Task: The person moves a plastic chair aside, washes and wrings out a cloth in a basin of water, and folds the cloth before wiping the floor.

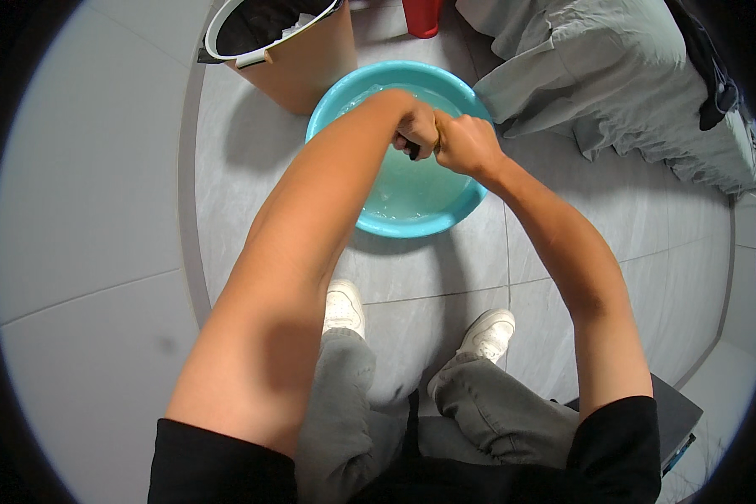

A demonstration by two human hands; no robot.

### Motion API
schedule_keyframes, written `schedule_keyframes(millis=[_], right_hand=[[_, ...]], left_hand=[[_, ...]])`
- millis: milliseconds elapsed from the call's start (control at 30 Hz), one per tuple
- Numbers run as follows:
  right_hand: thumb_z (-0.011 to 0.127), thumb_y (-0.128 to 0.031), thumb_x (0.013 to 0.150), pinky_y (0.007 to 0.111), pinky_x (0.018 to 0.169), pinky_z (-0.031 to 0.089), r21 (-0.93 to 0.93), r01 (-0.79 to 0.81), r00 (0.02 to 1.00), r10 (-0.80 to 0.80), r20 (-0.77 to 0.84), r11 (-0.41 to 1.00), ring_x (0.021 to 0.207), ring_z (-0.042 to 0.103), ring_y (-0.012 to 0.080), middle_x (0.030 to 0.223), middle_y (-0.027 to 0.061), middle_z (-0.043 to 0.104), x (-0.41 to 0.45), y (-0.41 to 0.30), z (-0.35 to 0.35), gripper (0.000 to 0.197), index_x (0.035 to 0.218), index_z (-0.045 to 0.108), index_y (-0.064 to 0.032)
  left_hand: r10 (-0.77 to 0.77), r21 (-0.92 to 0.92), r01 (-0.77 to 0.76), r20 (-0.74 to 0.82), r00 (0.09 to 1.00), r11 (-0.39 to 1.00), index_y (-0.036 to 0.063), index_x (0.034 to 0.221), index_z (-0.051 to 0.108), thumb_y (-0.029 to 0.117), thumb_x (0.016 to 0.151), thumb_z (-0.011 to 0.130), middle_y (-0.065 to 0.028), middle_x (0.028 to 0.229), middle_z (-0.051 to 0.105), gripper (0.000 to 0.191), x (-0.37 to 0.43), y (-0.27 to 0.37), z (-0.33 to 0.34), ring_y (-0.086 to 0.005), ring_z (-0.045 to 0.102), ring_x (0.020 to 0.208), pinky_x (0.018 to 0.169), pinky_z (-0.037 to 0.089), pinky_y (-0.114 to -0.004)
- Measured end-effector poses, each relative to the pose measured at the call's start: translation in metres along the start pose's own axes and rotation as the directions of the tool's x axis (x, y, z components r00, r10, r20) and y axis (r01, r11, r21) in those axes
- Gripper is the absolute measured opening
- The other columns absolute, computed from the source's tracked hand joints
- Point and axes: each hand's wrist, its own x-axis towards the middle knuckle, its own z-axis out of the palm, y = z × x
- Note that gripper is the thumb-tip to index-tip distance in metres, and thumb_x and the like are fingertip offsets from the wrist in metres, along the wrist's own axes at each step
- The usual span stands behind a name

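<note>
Over a turquoise plastic basin (409,228), my left hand (421,126) and my right hand (469,143) are closed in fists, knuckle side up and pressed together. Dark material (412,150) pokes out below the fingers of my left hand. A thin yellowish edge (438,137) shows where the two fists meet. Both fists grip this dark and yellowish item, which is mostly hidden; its kind cannot be told. Cloudy water (416,189) with a few bubbles at its rim lies in the basin beneath.
A tan waste bin (302,69) with a black liner stands beyond the basin on the left. Behind is a red container (422,19). Grey fabric (579,69) hangs at the right, a black item (715,94) on it. A dark box (674,416) is at lower right; my white shoes (343,309) are below.
</note>
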Motion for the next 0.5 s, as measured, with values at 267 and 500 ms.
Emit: schedule_keyframes(millis=[267, 500], right_hand=[[0.075, -0.024, 0.076, 0.046, 0.059, 0.055, -0.183, 0.233, 0.972, -0.235, 0.009, 0.955, 0.065, 0.071, 0.0345, 0.072, 0.0143, 0.071, 0.000, 0.010, -0.026, 0.029, 0.096, 0.061, -0.0085], [0.079, -0.030, 0.073, 0.043, 0.053, 0.053, -0.239, 0.318, 0.941, -0.337, -0.041, 0.917, 0.061, 0.070, 0.0318, 0.072, 0.0103, 0.071, -0.013, 0.011, -0.020, 0.034, 0.095, 0.061, -0.0128]], left_hand=[[0.245, -0.779, -0.300, -0.193, 0.950, 0.550, 0.0003, 0.084, 0.065, -0.003, 0.076, 0.079, -0.0072, 0.075, 0.065, 0.016, 0.004, -0.012, 0.055, -0.0146, 0.059, 0.063, 0.057, 0.047, -0.028], [0.063, -0.810, -0.285, -0.296, 0.953, 0.513, 0.0047, 0.085, 0.062, 0.004, 0.074, 0.080, -0.0016, 0.067, 0.054, 0.021, -0.006, 0.001, 0.079, -0.0111, 0.047, 0.055, 0.049, 0.035, -0.030]])
